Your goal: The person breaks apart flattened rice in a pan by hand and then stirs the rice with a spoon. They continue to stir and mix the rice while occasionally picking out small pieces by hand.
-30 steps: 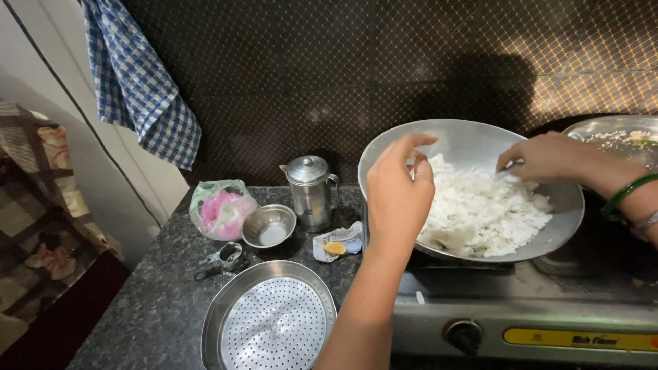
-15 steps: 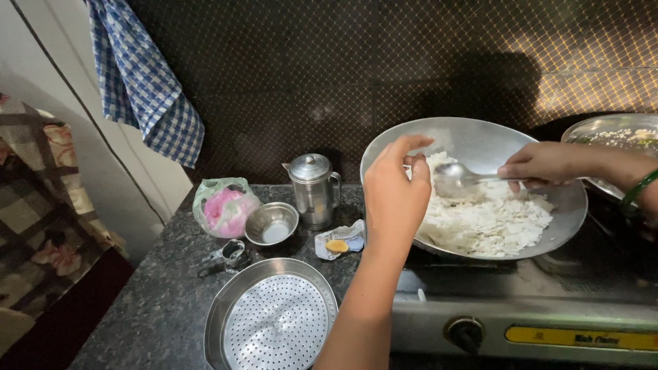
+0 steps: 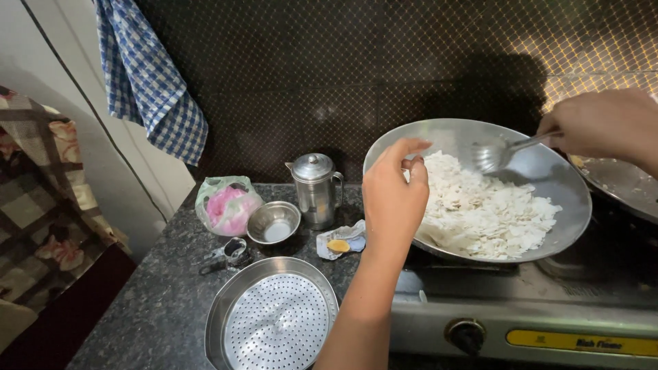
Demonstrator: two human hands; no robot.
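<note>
Left hand [image 3: 393,199] open at the pan [image 3: 548,171] rim, right hand [image 3: 603,123] gripping a spoon [image 3: 500,154] over white flakes [image 3: 486,209]

Two bare, sleeveless forearms [image 3: 356,308]

Wide round pan [image 3: 548,171] of dull grey metal, holding matt white flakes [image 3: 486,212]. Shiny steel spoon [image 3: 495,155]. Round perforated steel strainer [image 3: 274,322], brushed finish. Speckled dark stone worktop [image 3: 151,294], polished. Blue-and-white checked cloth [image 3: 147,75], soft weave. Glossy lidded steel jug [image 3: 315,188].
</note>
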